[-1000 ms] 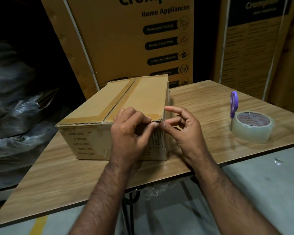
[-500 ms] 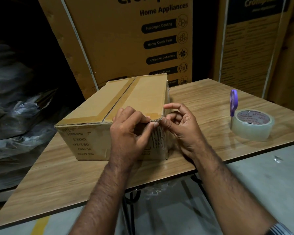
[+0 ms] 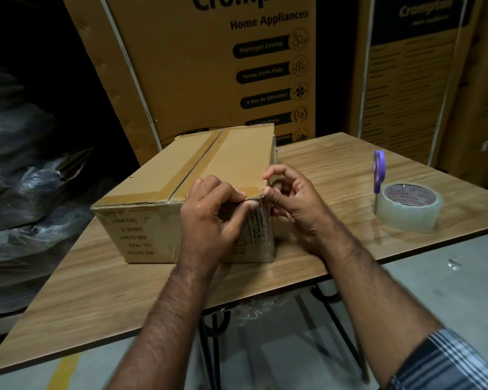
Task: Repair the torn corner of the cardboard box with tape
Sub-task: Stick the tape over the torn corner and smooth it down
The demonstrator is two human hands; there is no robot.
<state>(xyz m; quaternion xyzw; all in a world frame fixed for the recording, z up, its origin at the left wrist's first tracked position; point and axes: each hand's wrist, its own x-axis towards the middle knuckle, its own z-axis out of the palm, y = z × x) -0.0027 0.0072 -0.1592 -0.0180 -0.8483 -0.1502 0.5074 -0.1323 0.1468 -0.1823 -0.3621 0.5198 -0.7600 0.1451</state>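
Note:
A brown cardboard box (image 3: 158, 190) sealed with brown tape lies on the wooden table (image 3: 96, 291). Its near right top corner (image 3: 261, 197) is ragged, with torn, ribbed card showing below it. My left hand (image 3: 212, 223) grips the front top edge just left of that corner, fingers curled over the edge and thumb on the front face. My right hand (image 3: 290, 201) is at the box's right side, thumb and curled fingers pinching the corner. A roll of clear tape (image 3: 410, 206) lies on the table to the right, apart from both hands.
Purple-handled scissors (image 3: 378, 171) stand against the tape roll. Tall printed appliance cartons (image 3: 209, 66) stand behind the table. Plastic-wrapped bundles (image 3: 26, 192) are piled at the left. The table's near edge runs just below the box, with grey floor beyond.
My right hand has moved in closer to the corner, its fingers curling tighter against the box's right side. My left hand has kept its grip on the top edge.

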